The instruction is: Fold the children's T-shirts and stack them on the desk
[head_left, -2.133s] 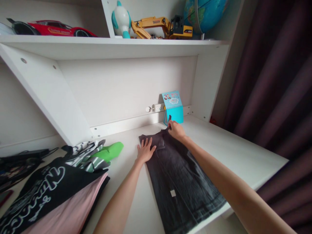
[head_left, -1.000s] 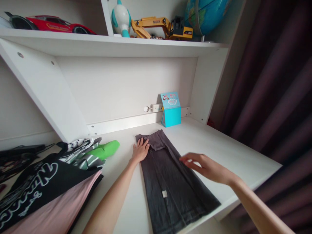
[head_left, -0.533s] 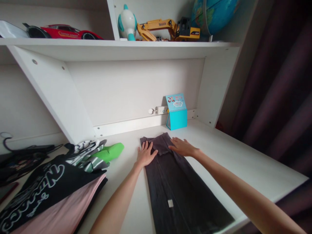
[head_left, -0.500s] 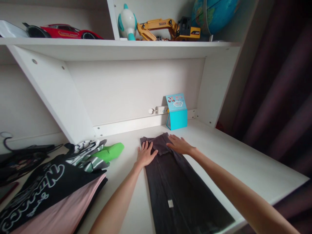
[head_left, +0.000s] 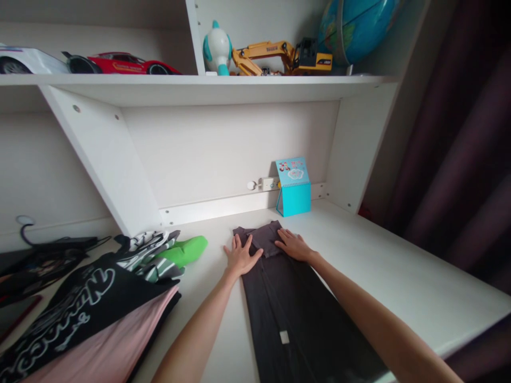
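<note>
A dark grey folded garment [head_left: 295, 314] lies lengthwise on the white desk [head_left: 399, 276], reaching from the desk's front edge toward the back wall. My left hand [head_left: 240, 256] rests flat on its far left corner with the fingers spread. My right hand [head_left: 293, 246] lies flat on the far end of the cloth, just to the right of the left hand, fingers stretched out. Neither hand grips anything.
A pile of clothes [head_left: 80, 314] in black, pink, striped and green [head_left: 183, 251] fabric lies at the left. A turquoise stand-up card [head_left: 294, 186] and a socket [head_left: 268, 184] sit at the back wall. Toy cars [head_left: 120, 63], an excavator [head_left: 283, 56] and a globe [head_left: 359, 26] fill the shelf above. Dark curtains hang at the right.
My right hand came back from mid-air over the garment's right side and settled flat on its far end beside the left hand. The left hand stayed put.
</note>
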A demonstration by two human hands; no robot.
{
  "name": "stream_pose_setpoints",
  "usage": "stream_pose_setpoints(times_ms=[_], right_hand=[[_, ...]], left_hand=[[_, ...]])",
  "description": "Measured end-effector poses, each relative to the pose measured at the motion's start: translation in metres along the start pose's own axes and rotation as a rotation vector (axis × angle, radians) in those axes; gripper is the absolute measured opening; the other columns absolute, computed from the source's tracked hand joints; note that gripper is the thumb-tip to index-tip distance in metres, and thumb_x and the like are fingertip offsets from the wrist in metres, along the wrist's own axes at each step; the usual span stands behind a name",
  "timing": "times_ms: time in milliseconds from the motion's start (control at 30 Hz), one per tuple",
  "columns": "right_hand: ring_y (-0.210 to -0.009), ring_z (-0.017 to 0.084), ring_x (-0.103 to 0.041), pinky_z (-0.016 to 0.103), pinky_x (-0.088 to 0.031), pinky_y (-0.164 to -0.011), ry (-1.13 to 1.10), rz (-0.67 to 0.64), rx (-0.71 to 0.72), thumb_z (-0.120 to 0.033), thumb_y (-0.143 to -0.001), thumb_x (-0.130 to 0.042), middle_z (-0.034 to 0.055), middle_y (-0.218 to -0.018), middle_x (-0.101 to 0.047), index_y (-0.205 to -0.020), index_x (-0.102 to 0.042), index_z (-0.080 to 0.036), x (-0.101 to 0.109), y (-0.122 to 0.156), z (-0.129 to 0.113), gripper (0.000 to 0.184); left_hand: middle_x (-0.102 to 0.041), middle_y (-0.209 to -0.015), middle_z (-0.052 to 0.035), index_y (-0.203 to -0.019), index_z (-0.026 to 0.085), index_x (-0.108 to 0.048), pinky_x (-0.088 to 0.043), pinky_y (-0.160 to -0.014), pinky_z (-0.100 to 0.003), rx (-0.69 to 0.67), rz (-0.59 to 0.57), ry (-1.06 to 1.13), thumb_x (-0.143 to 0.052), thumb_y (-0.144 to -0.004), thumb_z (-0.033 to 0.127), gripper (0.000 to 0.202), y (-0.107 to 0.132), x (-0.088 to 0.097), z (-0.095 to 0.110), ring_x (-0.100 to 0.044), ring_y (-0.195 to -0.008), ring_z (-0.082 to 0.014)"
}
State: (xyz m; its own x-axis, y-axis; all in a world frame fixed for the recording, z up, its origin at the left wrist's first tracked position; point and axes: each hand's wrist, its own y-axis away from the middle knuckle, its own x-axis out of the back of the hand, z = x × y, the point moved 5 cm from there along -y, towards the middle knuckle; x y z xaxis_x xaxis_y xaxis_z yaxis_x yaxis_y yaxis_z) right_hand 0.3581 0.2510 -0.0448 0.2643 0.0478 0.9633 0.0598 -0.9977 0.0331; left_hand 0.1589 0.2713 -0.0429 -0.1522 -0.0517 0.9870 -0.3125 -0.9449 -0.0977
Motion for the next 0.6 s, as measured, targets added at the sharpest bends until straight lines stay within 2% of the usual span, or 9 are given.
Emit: stream_pose_setpoints(times_ms=[100,200,300,367,467,600], right_hand=[[-0.136,0.022,-0.01,0.046,-0.014,-0.108,-0.02,-0.057,0.109,-0.057,-0.089,-0.021,0.0057,-0.149,-0.014,-0.144,-0.017,-0.019,0.003,0.059,0.003,0.067],[-0.136,0.022,-0.007,0.046,-0.012,-0.109,-0.066,-0.076,0.23,-0.057,-0.089,-0.023,0.0031,-0.149,-0.011,-0.144,-0.011,-0.023,0.003,0.14,0.003,0.066],[-0.136,0.022,-0.006,0.047,-0.011,-0.109,-0.111,-0.043,0.238,-0.051,-0.09,-0.028,-0.0002,-0.148,-0.009,-0.143,-0.005,-0.029,-0.002,0.216,0.006,0.061],[-0.135,0.023,-0.008,0.047,-0.013,-0.109,-0.113,-0.027,0.209,-0.049,-0.09,-0.033,-0.0007,-0.148,-0.009,-0.142,-0.002,-0.031,-0.011,0.253,0.011,0.064],[-0.134,0.026,-0.013,0.049,-0.019,-0.108,-0.067,-0.007,0.214,-0.048,-0.086,-0.043,0.0008,-0.147,-0.012,-0.142,0.0,-0.032,-0.026,0.284,0.019,0.072],[-0.131,0.027,-0.025,0.046,-0.029,-0.105,0.035,0.134,0.248,-0.035,-0.083,-0.05,0.0026,-0.145,-0.02,-0.142,-0.005,-0.03,-0.037,0.293,0.024,0.074]], left_hand=[[-0.019,-0.147,-0.0147,-0.14,0.033,-0.022,-0.013,-0.097,-0.065,-0.001,0.004,0.0,-0.017,-0.076,0.075,0.077,-0.001,0.0,0.0,-0.011,-0.134,-0.0367],[-0.019,-0.147,-0.0149,-0.14,0.034,-0.023,-0.014,-0.096,-0.066,0.002,0.0,-0.009,-0.017,-0.074,0.077,0.079,-0.003,0.001,-0.001,-0.014,-0.133,-0.0383],[-0.019,-0.147,-0.0141,-0.14,0.036,-0.021,-0.015,-0.094,-0.068,-0.001,-0.031,-0.028,-0.016,-0.072,0.079,0.081,-0.005,0.003,-0.002,-0.015,-0.133,-0.0388],[-0.019,-0.147,-0.0138,-0.14,0.037,-0.02,-0.015,-0.093,-0.069,0.006,-0.069,-0.023,-0.018,-0.069,0.082,0.084,-0.007,0.005,-0.005,-0.014,-0.133,-0.039],[-0.016,-0.148,-0.0126,-0.14,0.038,-0.018,-0.015,-0.092,-0.07,0.031,-0.127,0.003,-0.021,-0.065,0.085,0.089,-0.011,0.01,-0.011,-0.01,-0.134,-0.0395],[-0.014,-0.149,-0.0102,-0.141,0.032,-0.02,-0.011,-0.094,-0.071,0.092,-0.156,0.004,-0.016,-0.071,0.08,0.085,-0.011,0.026,-0.016,-0.01,-0.133,-0.0416]])
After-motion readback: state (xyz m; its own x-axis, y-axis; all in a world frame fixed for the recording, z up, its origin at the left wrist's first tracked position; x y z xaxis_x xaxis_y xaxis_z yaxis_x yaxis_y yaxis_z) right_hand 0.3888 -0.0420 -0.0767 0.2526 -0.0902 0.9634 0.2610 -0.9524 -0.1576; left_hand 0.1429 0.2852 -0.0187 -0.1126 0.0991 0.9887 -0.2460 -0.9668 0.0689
